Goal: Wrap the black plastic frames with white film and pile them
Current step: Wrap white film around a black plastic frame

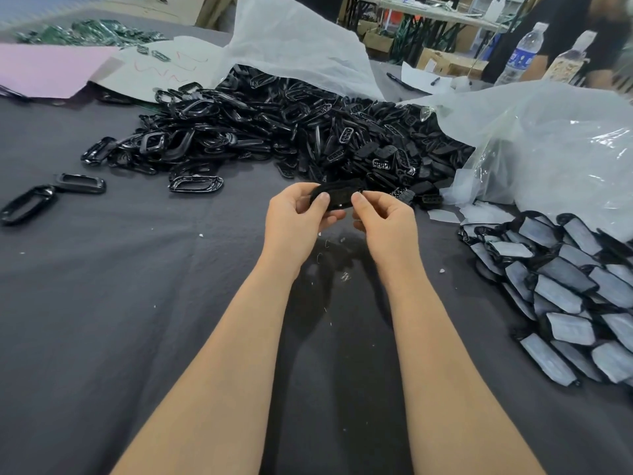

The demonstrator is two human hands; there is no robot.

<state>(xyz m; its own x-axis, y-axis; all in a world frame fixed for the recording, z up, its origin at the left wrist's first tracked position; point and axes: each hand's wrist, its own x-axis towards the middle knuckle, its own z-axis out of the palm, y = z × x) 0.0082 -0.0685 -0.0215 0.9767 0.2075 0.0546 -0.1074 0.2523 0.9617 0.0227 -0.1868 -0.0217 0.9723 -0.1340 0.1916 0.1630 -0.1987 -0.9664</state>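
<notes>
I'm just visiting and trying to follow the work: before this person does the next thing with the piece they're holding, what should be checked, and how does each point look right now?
1. Black plastic frame gripped at both ends by left hand and right hand: ok.
2. White film on the held frame: cannot tell, none visible.
3. Supply of bare frames, the loose black heap ahead: ok.
4. Finished pile of film-covered frames at the right, with room beside it on the dark grey cloth: ok.
5. Loose white film pieces near the right hand: ok.
</notes>
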